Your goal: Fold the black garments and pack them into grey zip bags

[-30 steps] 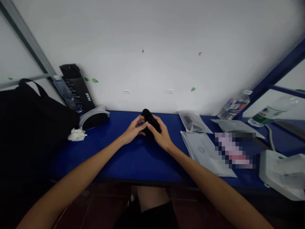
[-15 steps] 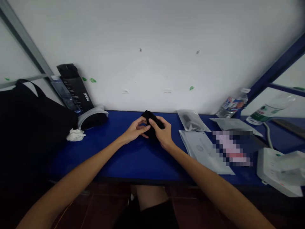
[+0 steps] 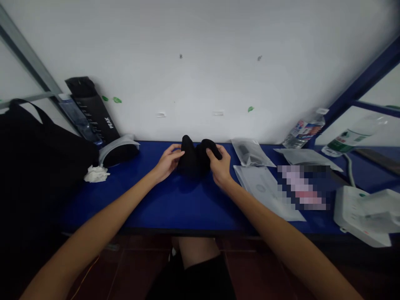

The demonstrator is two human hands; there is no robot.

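Note:
A soft black cloth bundle [image 3: 190,160] is held between my two hands just above the blue tabletop [image 3: 187,208]. It spreads into two rounded lobes, and its exact kind does not show. My left hand [image 3: 168,162] pinches the left lobe, thumb on the near side, with the other fingers partly hidden behind it. Around the right lobe my right hand [image 3: 220,166] is closed, thumb pressed onto the front of the cloth.
On the left are a black bag [image 3: 40,166], crumpled tissue [image 3: 96,174], a black PEAK bottle [image 3: 96,114] and a clear bottle [image 3: 76,116]. To the right lie plastic pouches [image 3: 265,189], a white power strip [image 3: 359,212] and two plastic bottles [image 3: 304,129]. A white wall rises behind.
My hands have moved apart, the left one leftward and the right one slightly rightward. Between them the black cloth has opened from one compact bundle into two lobes. The view has shifted slightly.

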